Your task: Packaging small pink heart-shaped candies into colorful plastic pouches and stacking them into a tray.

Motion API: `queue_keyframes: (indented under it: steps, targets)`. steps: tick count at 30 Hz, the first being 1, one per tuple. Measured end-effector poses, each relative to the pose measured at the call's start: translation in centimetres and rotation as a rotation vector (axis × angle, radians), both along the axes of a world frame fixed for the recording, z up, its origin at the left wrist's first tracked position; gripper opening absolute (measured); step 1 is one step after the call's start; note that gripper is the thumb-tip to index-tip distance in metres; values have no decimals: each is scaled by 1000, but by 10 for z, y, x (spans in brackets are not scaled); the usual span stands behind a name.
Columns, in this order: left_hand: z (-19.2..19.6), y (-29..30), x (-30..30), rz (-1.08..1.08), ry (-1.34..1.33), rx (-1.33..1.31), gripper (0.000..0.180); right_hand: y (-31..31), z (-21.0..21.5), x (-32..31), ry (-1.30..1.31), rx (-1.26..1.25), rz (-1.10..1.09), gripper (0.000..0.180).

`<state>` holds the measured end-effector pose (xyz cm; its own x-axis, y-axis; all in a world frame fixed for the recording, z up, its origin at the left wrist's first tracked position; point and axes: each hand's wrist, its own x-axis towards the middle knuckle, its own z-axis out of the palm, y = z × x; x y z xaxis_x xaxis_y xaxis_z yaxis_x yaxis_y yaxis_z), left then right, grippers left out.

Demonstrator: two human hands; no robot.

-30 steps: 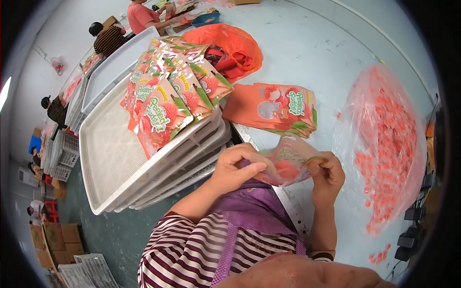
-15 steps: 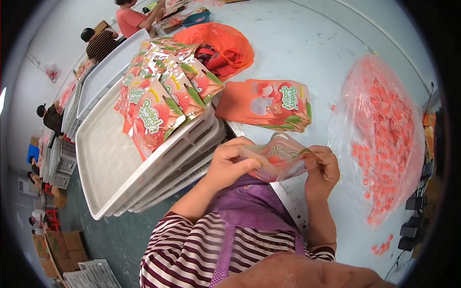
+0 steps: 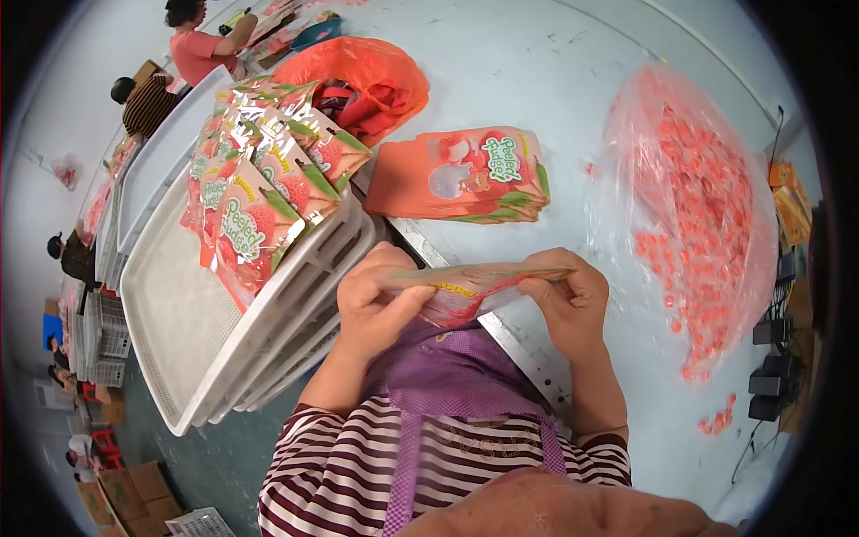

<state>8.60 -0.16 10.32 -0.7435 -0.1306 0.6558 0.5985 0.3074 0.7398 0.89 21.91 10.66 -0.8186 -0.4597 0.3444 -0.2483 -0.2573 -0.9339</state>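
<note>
Pouch (image 3: pixel 461 306) hangs between our two hands, just above the near edge of the table, in front of our purple apron (image 3: pixel 456 380). Half a second ago its sides bow apart; now we see it flatter, the upper edge pulled into a long, narrow line. Our left hand (image 3: pixel 378 291) grips one end, thumb on the near side and fingers behind; our right hand (image 3: pixel 573 295) pinches the other end between thumb and curled fingers. Our view has swung too, so everything on the table sits further left than before.

On the pale table (image 3: pixel 555 80), beyond our hands, we have a stack of flat pouches (image 3: pixel 465 177), and past it an orange bag (image 3: pixel 398 85) with red cloth inside. To our right lies a clear pink bag (image 3: pixel 617 192) full of small red pieces (image 3: pixel 702 206), with a few loose pieces (image 3: pixel 718 416) nearer us. A metal strip (image 3: pixel 523 358) runs along the table edge. At our left, shiny packets (image 3: pixel 255 201) overlap on a pile of white trays (image 3: pixel 165 309).

Further left, we see co-workers (image 3: pixel 201 55) along the wall, and cardboard boxes (image 3: pixel 139 501) on the dark green floor (image 3: pixel 215 465).
</note>
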Motion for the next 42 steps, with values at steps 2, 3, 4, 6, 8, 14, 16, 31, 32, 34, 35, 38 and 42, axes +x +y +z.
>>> queue_keyframes:
  steps: [2,3,4,6,8,14,16,31,32,34,35,38,42]
  targets:
    - [1,2,0,-39,16,-14,18,0,-3,-1,166,36,-59,12]
    - [8,5,0,-35,-110,39,22,0,-3,-2,154,43,-68,12]
    - [10,7,0,-33,-239,91,26,-1,-2,-4,155,97,-107,9]
    - [4,7,-1,-63,-249,57,28,-2,-2,-1,136,167,-147,7]
    - [8,15,1,-57,-312,77,20,-6,-4,-3,211,159,-161,7]
    - [4,9,-8,59,-122,-109,9,-6,-15,-9,206,159,-100,10]
    - [6,8,-8,98,-96,-172,9,-8,-2,-9,236,222,-179,13]
    - [25,45,3,-56,-18,-362,35,13,36,23,950,739,-322,8]
    - [23,44,3,-59,-16,-366,35,12,36,22,964,721,-336,7]
    - [14,39,4,-68,-40,-410,36,13,39,23,975,737,-314,6]
    - [12,39,4,-70,-40,-410,36,12,40,24,985,756,-283,5]
    - [12,41,4,-70,45,-418,33,11,40,25,1007,729,-282,6]
    - [15,42,7,-60,84,-487,30,12,42,26,1017,718,-260,6]
